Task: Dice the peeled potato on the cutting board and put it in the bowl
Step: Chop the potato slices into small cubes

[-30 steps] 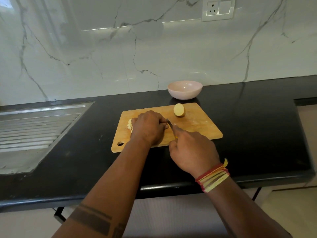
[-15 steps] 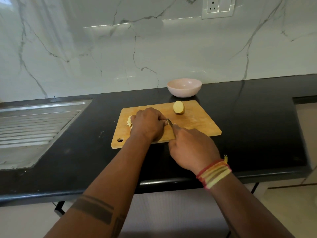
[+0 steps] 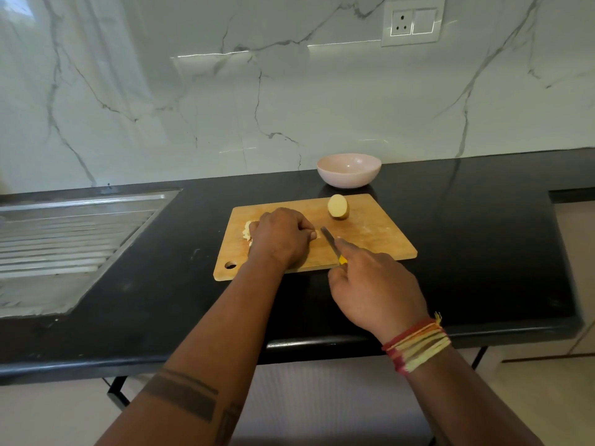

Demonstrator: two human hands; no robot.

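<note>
Wooden cutting board (image 3: 370, 233) lies on a black counter (image 3: 483, 246); everything below is placed relative to the board.

Left hand (image 3: 280, 236) rests on the board's left-centre, knuckles up, fingers curled down over a piece of potato. Most of that piece is hidden under the hand. Pale cut potato bits (image 3: 247, 232) show at the hand's left edge, and a sliver of pale flesh shows at the fingertips on the right.

Right hand (image 3: 373, 284) sits off the board's near edge, over the counter, fingers wrapped around a knife (image 3: 330, 241). Only a little yellow of the handle shows at the forefinger. The blade reaches up and left over the board, tip just beside the left fingertips. Whether the edge touches the potato cannot be told.

Half potato (image 3: 337, 206) sits near the board's far edge, well apart from both hands.

Pink bowl (image 3: 349, 175) stands on the counter just beyond the board's far edge, not touching it. Its inside is barely visible from this angle.

Left of the board: a ribbed metal draining surface (image 3: 70, 239) set into the counter. Behind the board: marble wall with a socket plate (image 3: 413, 22) high up. Thread bands (image 3: 418, 346) on the right wrist.
</note>
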